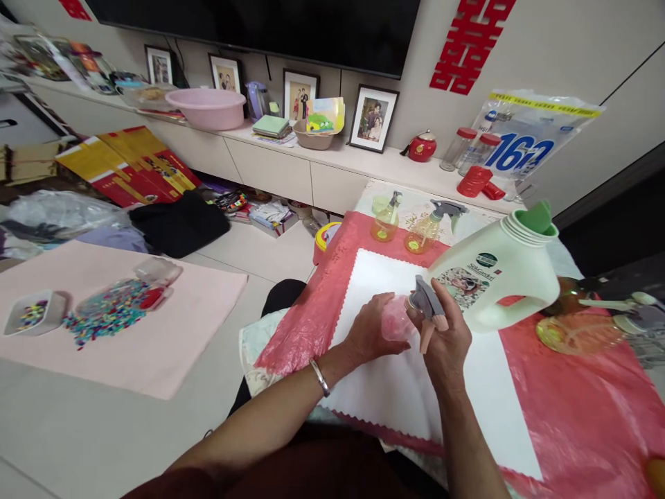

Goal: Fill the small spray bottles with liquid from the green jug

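While gripping the pink bottle [395, 319] in the left hand [371, 329], right hand [444, 339] clenched around the spray head [427, 299], seemingly mid-twist near the table's [571, 416] front edge; steady turning needed.

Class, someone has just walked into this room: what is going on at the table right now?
A person sits at a table covered with a red sheet and a white cloth. The left hand holds a small pink spray bottle, while the right hand grips its grey trigger head. Right behind stands a large white jug with its cap off. Two yellow spray bottles stand at the far edge of the table, and another lies on its side at the right.
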The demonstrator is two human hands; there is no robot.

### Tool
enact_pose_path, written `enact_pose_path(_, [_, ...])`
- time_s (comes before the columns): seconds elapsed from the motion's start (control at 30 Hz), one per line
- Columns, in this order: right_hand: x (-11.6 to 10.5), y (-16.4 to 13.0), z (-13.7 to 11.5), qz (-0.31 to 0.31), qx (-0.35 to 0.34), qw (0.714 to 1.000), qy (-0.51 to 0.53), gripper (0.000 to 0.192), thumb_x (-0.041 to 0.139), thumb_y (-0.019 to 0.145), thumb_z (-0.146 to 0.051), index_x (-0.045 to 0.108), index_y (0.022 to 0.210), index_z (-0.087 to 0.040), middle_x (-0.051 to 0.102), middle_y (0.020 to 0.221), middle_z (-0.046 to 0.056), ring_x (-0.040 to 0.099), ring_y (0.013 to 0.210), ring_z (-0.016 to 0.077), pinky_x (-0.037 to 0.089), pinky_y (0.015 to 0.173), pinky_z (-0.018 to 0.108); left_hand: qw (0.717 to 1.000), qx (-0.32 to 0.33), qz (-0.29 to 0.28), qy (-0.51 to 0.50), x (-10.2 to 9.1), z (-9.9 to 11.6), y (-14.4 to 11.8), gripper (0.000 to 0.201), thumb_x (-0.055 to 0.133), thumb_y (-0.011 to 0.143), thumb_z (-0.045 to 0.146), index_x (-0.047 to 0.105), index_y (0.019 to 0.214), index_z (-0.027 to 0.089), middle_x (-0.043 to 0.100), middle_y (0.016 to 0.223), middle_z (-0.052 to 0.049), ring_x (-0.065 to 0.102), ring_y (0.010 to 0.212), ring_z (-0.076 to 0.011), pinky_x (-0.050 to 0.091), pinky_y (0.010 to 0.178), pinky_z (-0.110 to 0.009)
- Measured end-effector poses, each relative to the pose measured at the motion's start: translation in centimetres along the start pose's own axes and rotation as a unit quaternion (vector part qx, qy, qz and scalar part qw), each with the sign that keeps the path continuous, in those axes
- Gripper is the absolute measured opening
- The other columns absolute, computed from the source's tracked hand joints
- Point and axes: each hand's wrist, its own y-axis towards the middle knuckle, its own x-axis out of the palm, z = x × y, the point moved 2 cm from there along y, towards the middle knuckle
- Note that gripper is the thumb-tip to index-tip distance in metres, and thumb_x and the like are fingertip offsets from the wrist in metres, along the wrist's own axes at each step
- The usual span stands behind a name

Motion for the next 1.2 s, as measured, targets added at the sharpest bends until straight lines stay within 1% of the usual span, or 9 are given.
enact_pose_path(0.13, [-0.1, 0.4, 0.0, -0.049, 0.027, 0.993, 0.101, 0.050, 0.074, 0.091, -0.038, 0.059, 0.136, -0.024, 0.057, 0.133, 0.011, 0.063, 0.115, 0.0242, 0.059, 0.086, 0.033, 0.999, -0.020, 0.001, -0.031, -0.2, 0.0, -0.2, 0.110, 0.093, 0.046, 0.046, 0.041, 0.141, 0.024, 0.056, 0.139, -0.014, 0.058, 0.126, -0.0400, 0.049, 0.108, -0.057])
enact_pose_path(0.23, [-0.3, 1.0, 0.6, -0.090, 0.015, 0.993, 0.075, 0.044, 0.075, 0.089, -0.039, 0.065, 0.129, -0.024, 0.059, 0.128, 0.010, 0.062, 0.112, 0.0229, 0.058, 0.087, 0.033, 0.998, -0.030, -0.010, -0.054, -0.6, 0.3, -0.4, 0.111, 0.093, 0.046, 0.045, 0.040, 0.142, 0.025, 0.055, 0.142, -0.013, 0.058, 0.127, -0.0409, 0.048, 0.109, -0.060])
enact_pose_path(0.37, [-0.7, 1.5, 1.4, -0.067, -0.016, 0.998, 0.010, 0.043, 0.080, 0.082, -0.042, 0.070, 0.118, -0.022, 0.061, 0.123, 0.009, 0.061, 0.108, 0.0225, 0.055, 0.091, 0.037, 0.998, -0.027, -0.013, -0.059, -1.0, 0.8, -0.5, 0.110, 0.093, 0.045, 0.044, 0.042, 0.141, 0.024, 0.057, 0.139, -0.012, 0.059, 0.125, -0.0406, 0.047, 0.109, -0.059])
enact_pose_path(0.5, [-0.6, 1.6, 1.4, -0.062, -0.001, 0.997, 0.042, 0.055, 0.080, 0.083, -0.038, 0.063, 0.133, -0.024, 0.058, 0.131, 0.009, 0.061, 0.110, 0.0222, 0.054, 0.093, 0.037, 0.997, -0.028, -0.019, -0.076, -1.3, 1.1, -0.6, 0.108, 0.093, 0.046, 0.044, 0.043, 0.139, 0.024, 0.057, 0.140, -0.012, 0.057, 0.127, -0.0400, 0.046, 0.110, -0.058])
enact_pose_path(0.6, [-0.5, 1.5, 1.1, -0.085, 0.011, 0.994, 0.073, 0.051, 0.075, 0.089, -0.039, 0.061, 0.135, -0.022, 0.058, 0.130, 0.011, 0.061, 0.112, 0.0227, 0.052, 0.098, 0.039, 0.995, -0.029, -0.017, -0.092, -1.5, 1.1, -0.8, 0.108, 0.093, 0.046, 0.044, 0.042, 0.139, 0.023, 0.057, 0.140, -0.013, 0.057, 0.128, -0.0400, 0.046, 0.110, -0.057])
enact_pose_path(0.77, [-0.3, 1.4, 0.7, -0.098, -0.002, 0.995, 0.006, 0.037, 0.079, 0.084, -0.037, 0.071, 0.116, -0.019, 0.063, 0.117, 0.009, 0.061, 0.108, 0.0223, 0.050, 0.100, 0.038, 0.995, -0.011, -0.027, -0.094, -1.6, 1.2, -0.8, 0.106, 0.093, 0.048, 0.045, 0.042, 0.138, 0.022, 0.058, 0.139, -0.015, 0.057, 0.127, -0.0406, 0.044, 0.110, -0.059])
enact_pose_path(0.87, [-0.3, 1.5, 0.8, -0.062, 0.021, 0.997, 0.048, 0.044, 0.082, 0.080, -0.035, 0.070, 0.119, -0.019, 0.064, 0.117, 0.010, 0.063, 0.107, 0.0238, 0.050, 0.101, 0.042, 0.995, -0.014, -0.026, -0.097, -1.7, 1.3, -0.8, 0.105, 0.093, 0.047, 0.043, 0.043, 0.137, 0.023, 0.059, 0.138, -0.014, 0.057, 0.126, -0.0401, 0.045, 0.109, -0.058])
enact_pose_path(0.97, [-0.1, 1.6, 0.9, -0.061, 0.052, 0.991, 0.107, 0.054, 0.083, 0.080, -0.035, 0.066, 0.129, -0.019, 0.064, 0.121, 0.012, 0.064, 0.108, 0.0270, 0.052, 0.098, 0.045, 0.994, -0.028, -0.020, -0.101, -1.7, 1.4, -0.8, 0.105, 0.093, 0.046, 0.040, 0.043, 0.137, 0.024, 0.059, 0.138, -0.013, 0.058, 0.125, -0.0401, 0.047, 0.107, -0.058])
enact_pose_path(1.2, [-0.4, 1.9, 1.0, -0.104, 0.077, 0.983, 0.129, 0.041, 0.078, 0.085, -0.040, 0.071, 0.119, -0.018, 0.064, 0.121, 0.012, 0.064, 0.111, 0.0297, 0.055, 0.093, 0.044, 0.993, -0.016, -0.017, -0.114, -1.9, 1.5, -0.8, 0.104, 0.093, 0.046, 0.040, 0.043, 0.137, 0.024, 0.059, 0.137, -0.013, 0.058, 0.125, -0.0400, 0.047, 0.107, -0.057])
